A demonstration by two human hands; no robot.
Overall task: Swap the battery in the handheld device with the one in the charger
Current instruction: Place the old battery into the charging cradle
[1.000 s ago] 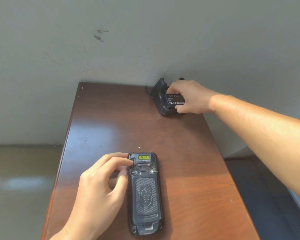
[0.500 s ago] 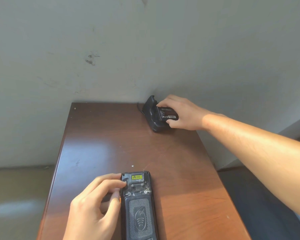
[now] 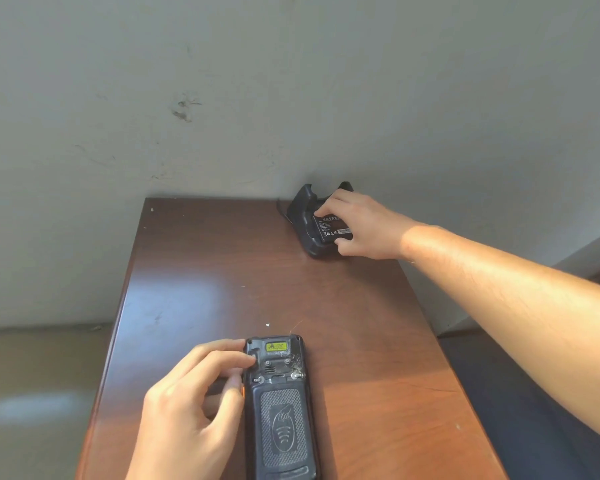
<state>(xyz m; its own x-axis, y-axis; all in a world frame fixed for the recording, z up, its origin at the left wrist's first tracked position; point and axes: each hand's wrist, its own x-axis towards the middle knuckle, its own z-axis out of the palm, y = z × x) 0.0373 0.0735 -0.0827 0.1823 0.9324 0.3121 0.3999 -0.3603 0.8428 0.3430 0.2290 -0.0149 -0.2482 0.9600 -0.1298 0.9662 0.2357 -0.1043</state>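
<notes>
Battery [image 3: 334, 229] sits at 1 o'clock on the brown table [image 3: 194, 271], seated in the black charger [image 3: 307, 220] against the wall [image 3: 291, 81]; right hand [image 3: 364, 225] closed on it, fingertips at its far edge, thumb at its near edge. Handheld device [image 3: 279, 407] lies back-up at 6 o'clock, battery cover fitted, yellow label [image 3: 276, 347] near its far end. Left hand [image 3: 191, 410] partly curled, fingers touching the device's left edge at 7 o'clock, nothing gripped
</notes>
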